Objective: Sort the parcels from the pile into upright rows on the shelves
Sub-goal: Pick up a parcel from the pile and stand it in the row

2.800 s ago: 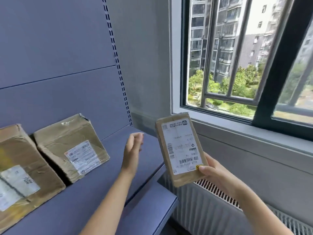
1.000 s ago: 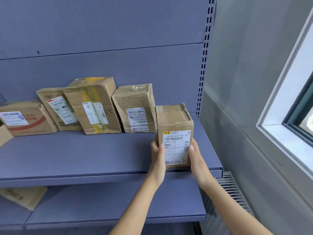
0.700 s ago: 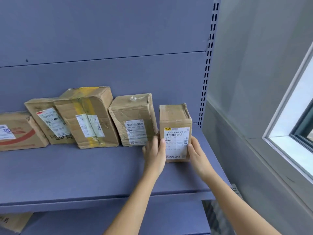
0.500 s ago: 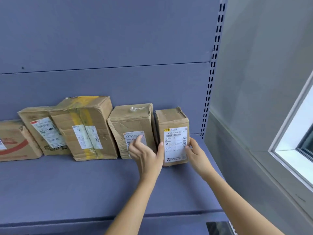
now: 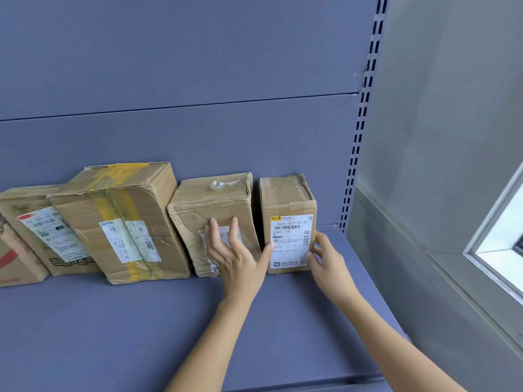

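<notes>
- A wide bare strip of the shelf (image 5: 127,335) is found free in front of the row of parcels.
- The back of the shelf is blocked by this row, from the yellow-taped parcel (image 5: 127,216) to the small parcel (image 5: 287,199).
- Between the small parcel and the crumpled parcel (image 5: 209,202) only a narrow gap is seen, and its front is covered by the left hand (image 5: 237,261).
- The short stretch between the small parcel and the slotted upright (image 5: 358,154) is partly taken by the right hand (image 5: 329,268).
- Above the parcels, open room is seen before the back panel (image 5: 198,137).

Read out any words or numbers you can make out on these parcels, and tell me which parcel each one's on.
"862A 0079 00 69": top line of the white label on the rightmost parcel.
Rest of that label: too small to read.
Labels on the yellow-taped parcel, the crumpled parcel and the left parcel: blurred, unreadable.
</notes>
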